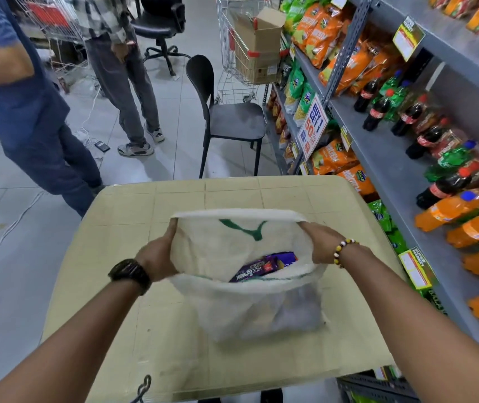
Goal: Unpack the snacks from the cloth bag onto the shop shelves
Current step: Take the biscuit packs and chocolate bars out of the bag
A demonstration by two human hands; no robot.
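A white cloth bag [232,309] with a green logo lies on a beige table [133,216], its mouth held wide. My left hand [158,257] grips the left rim and my right hand [321,242] grips the right rim. Inside the bag I see purple snack packets [264,266], partly hidden by the cloth. Grey shop shelves [383,158] run along the right, carrying orange and green snack bags [319,36] and soft drink bottles [447,210].
A black chair [226,117] stands just beyond the table. Behind it is a shopping cart [241,62] with a cardboard box. Two people [23,106] stand at the left on the tiled floor, near cables and an office chair [159,27].
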